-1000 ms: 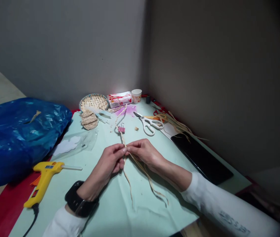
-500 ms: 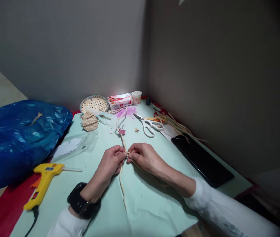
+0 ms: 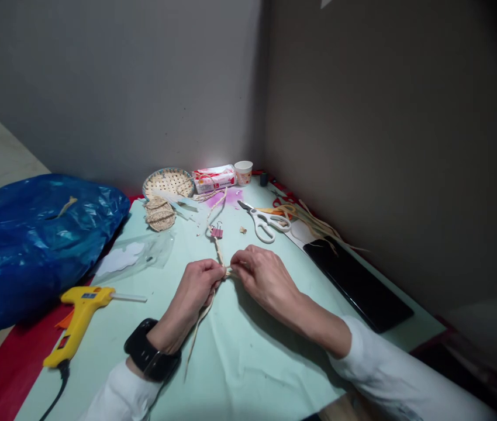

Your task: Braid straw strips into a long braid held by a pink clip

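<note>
A thin braid of pale raffia-like strands point(image 3: 219, 250) runs from a pink binder clip point(image 3: 217, 232) down to my hands at the middle of the table. My left hand point(image 3: 200, 285) is closed, pinching the lower end of the braid between thumb and fingertips. Just to its right, my right hand point(image 3: 261, 273) is also closed, its fingertips gripping a strand drawn out sideways from the braid. A loose strand point(image 3: 196, 336) trails below my left hand toward me. Part of the strands is hidden behind the fingers.
White-handled scissors point(image 3: 266, 222) lie ahead on the right, near a long black object point(image 3: 358, 283). At left are a yellow glue gun point(image 3: 77, 321) and a blue plastic bag point(image 3: 42, 234). A woven basket point(image 3: 168, 182), twine bundle point(image 3: 159, 214) and paper cup point(image 3: 244, 173) stand behind.
My right hand has moved slightly right, away from my left, pulling a strand out. The loose strand below has swung to the left. My left hand stays at the braid.
</note>
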Demonstrator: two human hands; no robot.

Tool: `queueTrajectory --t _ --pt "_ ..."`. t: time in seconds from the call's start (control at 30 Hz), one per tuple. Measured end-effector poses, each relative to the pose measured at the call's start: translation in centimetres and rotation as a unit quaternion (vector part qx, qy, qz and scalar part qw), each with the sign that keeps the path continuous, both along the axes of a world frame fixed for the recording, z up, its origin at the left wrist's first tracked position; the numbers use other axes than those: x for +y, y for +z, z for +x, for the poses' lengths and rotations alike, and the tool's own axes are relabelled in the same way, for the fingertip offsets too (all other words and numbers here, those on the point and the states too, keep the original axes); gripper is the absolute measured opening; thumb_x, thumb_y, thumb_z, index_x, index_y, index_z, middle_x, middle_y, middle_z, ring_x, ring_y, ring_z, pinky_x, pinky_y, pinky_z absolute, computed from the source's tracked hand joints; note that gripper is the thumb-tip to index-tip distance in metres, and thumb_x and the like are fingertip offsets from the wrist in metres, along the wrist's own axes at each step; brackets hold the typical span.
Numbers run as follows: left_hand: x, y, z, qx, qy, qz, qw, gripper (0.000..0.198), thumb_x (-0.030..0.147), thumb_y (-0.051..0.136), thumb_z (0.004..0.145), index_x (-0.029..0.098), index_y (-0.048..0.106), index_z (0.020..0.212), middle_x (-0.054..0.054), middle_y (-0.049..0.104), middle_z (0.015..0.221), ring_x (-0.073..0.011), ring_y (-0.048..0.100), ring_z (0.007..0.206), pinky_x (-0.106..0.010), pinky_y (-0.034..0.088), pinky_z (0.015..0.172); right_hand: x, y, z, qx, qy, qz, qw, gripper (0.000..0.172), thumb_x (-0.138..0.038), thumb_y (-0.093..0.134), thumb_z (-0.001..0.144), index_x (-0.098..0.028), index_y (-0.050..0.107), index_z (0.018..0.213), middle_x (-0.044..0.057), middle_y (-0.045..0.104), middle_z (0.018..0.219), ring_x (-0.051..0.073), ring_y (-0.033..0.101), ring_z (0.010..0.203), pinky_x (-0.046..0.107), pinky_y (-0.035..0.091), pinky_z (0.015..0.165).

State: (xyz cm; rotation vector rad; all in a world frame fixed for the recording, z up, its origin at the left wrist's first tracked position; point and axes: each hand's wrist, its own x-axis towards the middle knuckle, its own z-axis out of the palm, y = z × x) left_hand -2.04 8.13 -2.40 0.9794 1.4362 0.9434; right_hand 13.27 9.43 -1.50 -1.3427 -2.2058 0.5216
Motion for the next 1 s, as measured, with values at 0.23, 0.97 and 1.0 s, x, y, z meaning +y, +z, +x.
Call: queueTrajectory --t 0.23,0.97,1.0 --pt "-0.1 0.1 -0.6 -0.053 -0.022 -0.028 0.998 0.023 0.026 0.064 0.073 0.016 0.050 0.058 0.009 0.039 0.045 -0.0002 0.022 0.033 -0.014 0.012 0.032 -1.7 -0.5 -0.7 -0.048 0.015 0.062 0.997 0.015 -0.020 0.049 0.086 -0.018 0.060 0.077 0.001 0.061 0.074 0.011 0.046 0.057 0.027 0.023 0.055" --pt "0.3 0.2 -1.9 -0.119 -0.107 -0.029 0.987 0.014 0.022 0.068 0.071 0.014 0.056 0.073 0.008 0.045 0.054 -0.0013 0.025 0.039 -0.015 0.015 0.035 2.0 0.0 -0.4 0.042 0.115 -0.123 0.985 0.030 -0.028 0.043 0.094 -0.014 0.067 0.084 0.006 0.066 0.076 0.014 0.054 0.067 0.024 0.035 0.061" --pt "0.3 0.2 -1.9 -0.103 -0.111 -0.025 0.988 0.014 0.024 0.067 0.072 0.015 0.056 0.073 0.007 0.046 0.054 -0.0018 0.025 0.039 -0.016 0.015 0.036 2.1 -0.4 -0.6 0.046 0.110 -0.127 0.985 0.030 -0.028 0.043 0.093 -0.013 0.067 0.081 0.005 0.065 0.074 0.013 0.052 0.065 0.023 0.034 0.060"
